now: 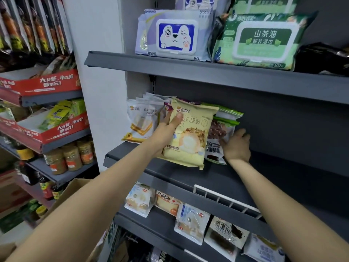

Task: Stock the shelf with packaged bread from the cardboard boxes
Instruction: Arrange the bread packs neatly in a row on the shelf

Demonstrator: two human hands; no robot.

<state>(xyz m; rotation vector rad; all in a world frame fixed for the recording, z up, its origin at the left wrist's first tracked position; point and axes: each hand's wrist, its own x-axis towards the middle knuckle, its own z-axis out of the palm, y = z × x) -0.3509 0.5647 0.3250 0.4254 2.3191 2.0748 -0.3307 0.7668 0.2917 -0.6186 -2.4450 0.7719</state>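
Our left hand (168, 127) gripping the yellow bread bag (190, 137) on the grey shelf (264, 173), our right hand (237, 146) against the green-topped bag (220, 133) beside it

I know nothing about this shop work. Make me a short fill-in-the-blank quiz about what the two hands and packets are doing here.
1. The left hand grips a ____ bread packet.
2. The right hand touches the brown packet with the ____ top edge.
3. The wet wipes pack on the shelf above shows a cartoon ____.
4. The white wire divider sits ____ the shelf being stocked.

Missing words: yellow; green; dog; below
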